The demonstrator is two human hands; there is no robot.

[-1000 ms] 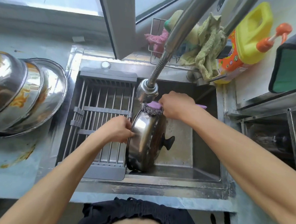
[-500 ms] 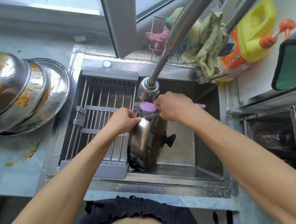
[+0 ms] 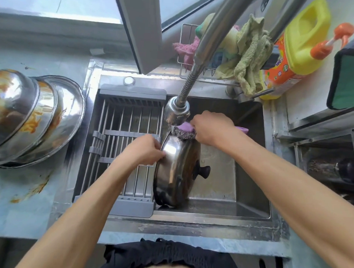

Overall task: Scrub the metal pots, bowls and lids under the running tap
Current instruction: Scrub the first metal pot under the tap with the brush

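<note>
Scrubbing lid (image 3: 175,170) rim with scourer (image 3: 184,133)

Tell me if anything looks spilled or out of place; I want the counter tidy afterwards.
Yes. Orange-brown smears stain the counter left of the sink, below the stack of dirty bowls, which leans tilted rather than sitting flat. In the sink, the hands only hold the lid on edge for scrubbing.

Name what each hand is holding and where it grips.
The left hand grips the upright metal lid by its upper left rim. The right hand holds the purple-backed steel scourer by its end, pressed on the lid's top edge.
</note>
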